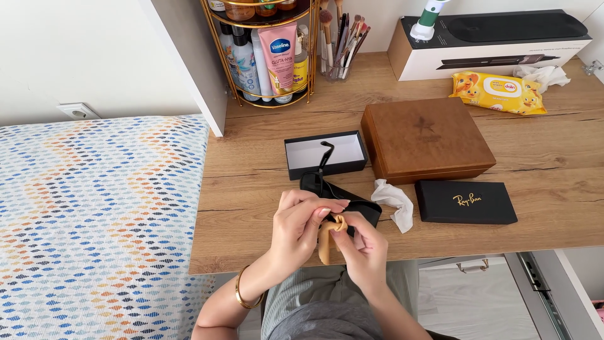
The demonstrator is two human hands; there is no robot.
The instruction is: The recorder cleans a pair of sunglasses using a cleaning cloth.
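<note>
Rubbing sunglasses point(327, 189) with tan cloth point(328, 238)

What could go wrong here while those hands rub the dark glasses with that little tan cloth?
Both hands, left hand and right hand, work the tan cloth and the dark glasses past the desk edge, so a slip might drop them to the floor. One temple arm sticks up over the open black box and could perhaps catch and bend.

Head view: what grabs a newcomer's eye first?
Both hands meet at the desk's near edge, the left hand and right hand pinching a small tan cloth over dark sunglasses. Behind them sit an open black box and a closed wooden box. A multicoloured patterned bedspread fills the left.
</note>
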